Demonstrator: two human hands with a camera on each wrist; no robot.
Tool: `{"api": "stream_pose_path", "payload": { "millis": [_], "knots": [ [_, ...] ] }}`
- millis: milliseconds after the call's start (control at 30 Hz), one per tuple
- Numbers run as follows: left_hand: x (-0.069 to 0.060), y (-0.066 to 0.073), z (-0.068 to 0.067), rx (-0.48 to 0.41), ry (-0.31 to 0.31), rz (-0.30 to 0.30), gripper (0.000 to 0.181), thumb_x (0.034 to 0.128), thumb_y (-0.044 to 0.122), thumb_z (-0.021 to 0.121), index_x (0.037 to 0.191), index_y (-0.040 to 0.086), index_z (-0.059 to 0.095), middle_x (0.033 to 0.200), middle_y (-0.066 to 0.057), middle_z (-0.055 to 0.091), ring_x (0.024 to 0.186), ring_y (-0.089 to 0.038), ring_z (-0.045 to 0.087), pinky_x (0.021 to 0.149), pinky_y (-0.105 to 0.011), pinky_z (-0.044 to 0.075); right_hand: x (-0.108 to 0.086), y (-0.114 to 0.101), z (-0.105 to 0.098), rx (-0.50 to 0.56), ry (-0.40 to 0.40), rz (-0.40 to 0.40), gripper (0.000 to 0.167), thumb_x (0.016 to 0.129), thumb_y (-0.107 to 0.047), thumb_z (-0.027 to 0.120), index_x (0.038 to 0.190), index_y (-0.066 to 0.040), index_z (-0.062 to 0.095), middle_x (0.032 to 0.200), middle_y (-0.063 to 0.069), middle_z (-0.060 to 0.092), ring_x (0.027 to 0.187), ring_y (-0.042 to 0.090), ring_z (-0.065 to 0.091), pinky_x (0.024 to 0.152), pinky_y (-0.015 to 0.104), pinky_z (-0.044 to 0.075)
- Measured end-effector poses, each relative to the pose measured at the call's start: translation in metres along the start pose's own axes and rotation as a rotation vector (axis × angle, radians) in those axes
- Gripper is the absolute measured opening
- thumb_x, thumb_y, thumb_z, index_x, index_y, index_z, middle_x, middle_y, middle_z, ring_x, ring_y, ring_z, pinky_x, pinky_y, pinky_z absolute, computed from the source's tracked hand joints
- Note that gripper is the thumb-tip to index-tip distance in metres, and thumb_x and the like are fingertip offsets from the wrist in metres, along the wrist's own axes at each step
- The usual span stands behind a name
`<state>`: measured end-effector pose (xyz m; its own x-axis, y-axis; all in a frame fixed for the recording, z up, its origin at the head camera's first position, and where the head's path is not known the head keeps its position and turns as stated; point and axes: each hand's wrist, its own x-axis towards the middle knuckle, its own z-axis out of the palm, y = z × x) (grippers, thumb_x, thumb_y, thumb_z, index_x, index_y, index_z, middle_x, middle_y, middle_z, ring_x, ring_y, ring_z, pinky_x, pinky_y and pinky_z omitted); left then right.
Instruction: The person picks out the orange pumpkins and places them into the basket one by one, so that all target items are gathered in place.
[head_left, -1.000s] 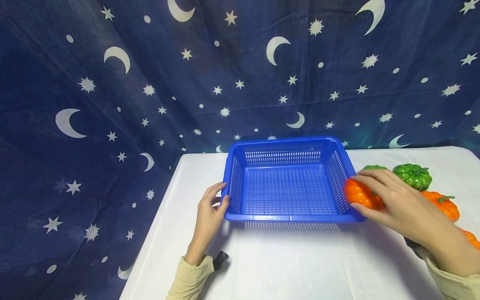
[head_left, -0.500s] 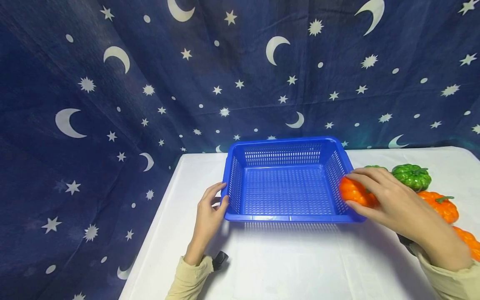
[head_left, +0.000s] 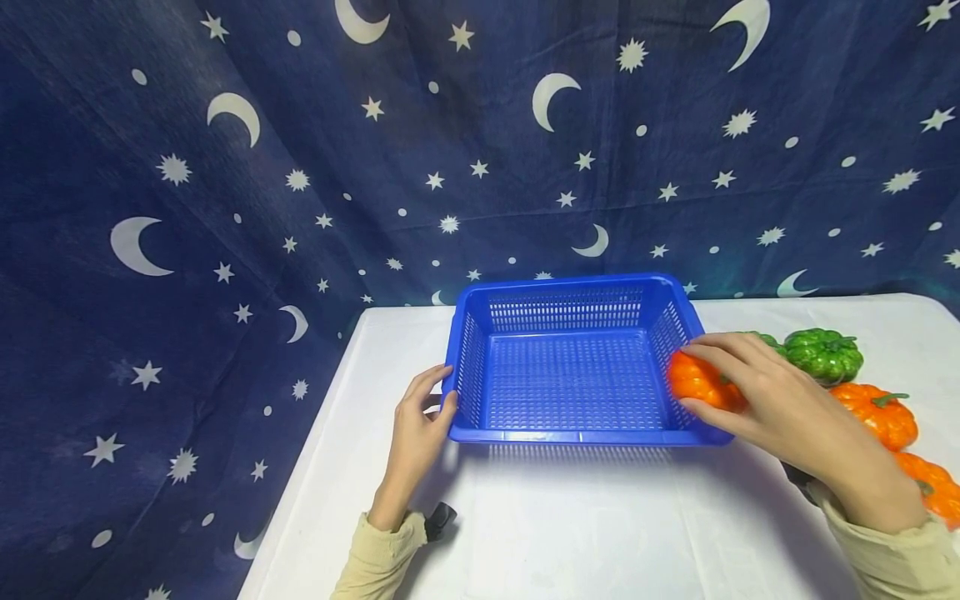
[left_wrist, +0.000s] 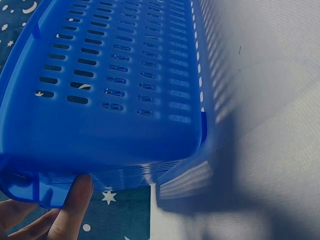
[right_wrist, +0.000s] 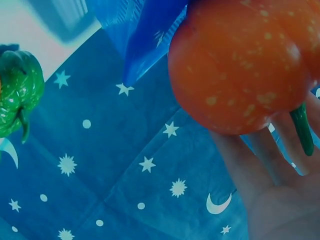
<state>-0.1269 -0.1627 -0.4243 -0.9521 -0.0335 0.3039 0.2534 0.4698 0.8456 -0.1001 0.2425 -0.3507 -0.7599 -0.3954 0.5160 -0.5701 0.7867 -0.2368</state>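
Observation:
A small orange pumpkin (head_left: 703, 382) with a green stem is in my right hand (head_left: 787, 408), whose fingers and thumb hold it over the right rim of a blue plastic basket (head_left: 577, 436). In the right wrist view the pumpkin (right_wrist: 240, 65) fills the upper right, with the fingers spread around it. My left hand (head_left: 420, 425) grips the basket's left rim. The left wrist view has its thumb (left_wrist: 75, 210) against the outer wall of the basket (left_wrist: 100, 135), the other fingers at the rim. Nothing lies inside the basket.
Right of the basket on the white-covered table (head_left: 570, 517) sit a green pumpkin (head_left: 823, 357), another green one (head_left: 767, 340) partly hidden by my right hand, and two orange pumpkins (head_left: 879, 415), (head_left: 930, 487). A dark blue curtain (head_left: 510, 142) with moons and stars hangs behind.
My right hand has moved a little to the left with the orange pumpkin, from beside the basket's right edge to over it. The left hand and basket have stayed put.

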Motion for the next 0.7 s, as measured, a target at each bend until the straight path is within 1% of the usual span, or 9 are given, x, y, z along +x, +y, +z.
{"api": "stream_pose_path", "payload": {
  "millis": [133, 267, 367, 500, 700],
  "knots": [
    [0.0, -0.0011, -0.0003, -0.007, 0.002, 0.003, 0.036, 0.094, 0.006, 0.065, 0.13, 0.008, 0.064, 0.138, -0.01, 0.058, 0.092, -0.028, 0.07, 0.073, -0.024, 0.061, 0.0021, -0.0006, 0.0026, 0.01, 0.0, -0.01, 0.059, 0.068, -0.025, 0.089, 0.121, -0.011, 0.067, 0.121, 0.006, 0.062, 0.11, 0.025, 0.054, 0.081, 0.047, 0.051],
    [0.0003, -0.0009, 0.0002, -0.002, 0.0, 0.001, 0.037, 0.0941, 0.006, 0.065, 0.131, 0.008, 0.064, 0.138, -0.01, 0.057, 0.092, -0.029, 0.07, 0.073, -0.024, 0.061, 0.0034, -0.0004, 0.0049, 0.016, 0.002, -0.017, 0.058, 0.068, -0.024, 0.089, 0.12, -0.01, 0.067, 0.12, 0.007, 0.062, 0.111, 0.026, 0.054, 0.083, 0.05, 0.051],
    [0.0003, -0.0006, 0.0004, 0.0, -0.002, -0.002, 0.037, 0.0943, 0.006, 0.064, 0.131, 0.008, 0.064, 0.139, -0.01, 0.057, 0.093, -0.028, 0.07, 0.073, -0.024, 0.061, 0.0039, -0.0003, 0.006, 0.014, 0.002, -0.017, 0.058, 0.068, -0.024, 0.089, 0.12, -0.01, 0.067, 0.12, 0.008, 0.062, 0.11, 0.027, 0.054, 0.082, 0.053, 0.052],
    [-0.0001, -0.0001, -0.0001, 0.0, -0.002, -0.005, 0.037, 0.0941, 0.006, 0.065, 0.131, 0.009, 0.064, 0.138, -0.01, 0.057, 0.092, -0.027, 0.07, 0.073, -0.024, 0.061, 0.0051, -0.0004, 0.0075, 0.013, -0.001, -0.016, 0.058, 0.069, -0.025, 0.089, 0.12, -0.01, 0.067, 0.121, 0.008, 0.062, 0.111, 0.028, 0.054, 0.081, 0.054, 0.053],
    [-0.0006, -0.0009, -0.0004, 0.005, 0.005, -0.007, 0.037, 0.0938, 0.006, 0.065, 0.13, 0.009, 0.064, 0.138, -0.009, 0.058, 0.091, -0.026, 0.07, 0.072, -0.024, 0.061, 0.0077, -0.0022, 0.0101, 0.017, -0.027, -0.001, 0.058, 0.07, -0.025, 0.088, 0.122, -0.01, 0.067, 0.122, 0.008, 0.061, 0.113, 0.028, 0.054, 0.081, 0.056, 0.054]
  ]
}}
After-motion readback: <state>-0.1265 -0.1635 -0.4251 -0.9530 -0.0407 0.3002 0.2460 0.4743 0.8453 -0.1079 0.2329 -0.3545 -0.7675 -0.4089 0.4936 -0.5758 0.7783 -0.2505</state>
